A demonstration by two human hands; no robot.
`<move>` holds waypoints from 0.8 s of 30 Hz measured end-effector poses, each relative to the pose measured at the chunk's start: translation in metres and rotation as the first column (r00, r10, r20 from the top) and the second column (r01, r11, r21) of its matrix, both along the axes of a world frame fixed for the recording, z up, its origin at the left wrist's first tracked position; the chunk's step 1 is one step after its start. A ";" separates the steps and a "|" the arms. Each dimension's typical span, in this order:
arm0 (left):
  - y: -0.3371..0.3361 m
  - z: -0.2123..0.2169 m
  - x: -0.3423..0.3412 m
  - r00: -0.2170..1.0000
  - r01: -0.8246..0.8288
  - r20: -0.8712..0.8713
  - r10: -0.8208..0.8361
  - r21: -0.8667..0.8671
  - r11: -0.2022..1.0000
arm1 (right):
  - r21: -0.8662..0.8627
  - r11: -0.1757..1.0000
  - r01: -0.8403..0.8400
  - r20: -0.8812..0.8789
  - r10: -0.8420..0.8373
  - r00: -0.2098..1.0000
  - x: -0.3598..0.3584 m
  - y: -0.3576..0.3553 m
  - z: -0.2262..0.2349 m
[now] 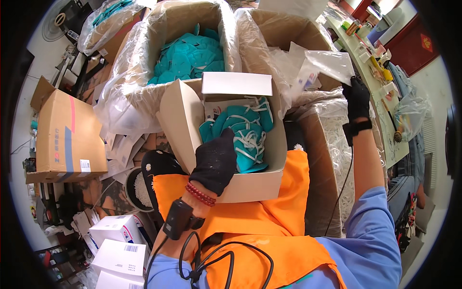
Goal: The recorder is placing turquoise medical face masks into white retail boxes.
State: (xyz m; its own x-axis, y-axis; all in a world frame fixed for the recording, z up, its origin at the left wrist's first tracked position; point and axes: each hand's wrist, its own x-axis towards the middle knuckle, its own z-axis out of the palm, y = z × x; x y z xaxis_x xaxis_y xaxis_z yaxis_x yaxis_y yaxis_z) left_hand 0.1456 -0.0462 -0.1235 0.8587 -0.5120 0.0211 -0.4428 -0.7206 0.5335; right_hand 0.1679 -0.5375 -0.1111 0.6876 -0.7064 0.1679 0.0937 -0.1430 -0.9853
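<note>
Two big plastic-lined cardboard cartons fill the top of the view: the left carton holds a heap of teal face masks, and the right carton beside it shows mostly crumpled clear liner and loose white sheets. To the far left a closed brown shipping box stands on the floor, well apart from the hands. Across the lower middle spreads an orange apron over the person's lap, and on it rests a white cardboard box with its lid flaps standing open, one flap up at the left and one folded back at the top. Inside this white box lies a pile of teal masks with white elastic straps, filling most of its interior. The left hand, in a black glove, presses down over the near left part of that pile, fingers curled onto the masks and the box's front wall; whether it actually grips a mask cannot be told. A red bead bracelet circles that wrist, and a black wrist-worn device sits just below it with a cable trailing away. The right hand, also black-gloved, is raised out to the right over a bin of shredded white paper, its fingers pinched closed on the lower corner of a clear plastic bag that hangs open above. Small white boxes lie stacked at the lower left.
</note>
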 end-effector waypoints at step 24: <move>-0.017 -0.012 -0.023 0.955 0.293 -0.094 -0.282 0.140 0.946 | -0.588 0.095 -0.803 -0.739 0.340 0.581 0.105 0.317 -0.088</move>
State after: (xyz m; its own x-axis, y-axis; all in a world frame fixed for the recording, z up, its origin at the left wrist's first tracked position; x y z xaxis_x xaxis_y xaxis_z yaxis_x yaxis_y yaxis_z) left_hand 0.1225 -0.0637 -0.1353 0.6708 -0.7300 -0.1313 -0.6078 -0.6425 0.4667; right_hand 0.2725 -0.2204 -0.1989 0.9454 0.3238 -0.0380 0.2971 -0.9037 -0.3083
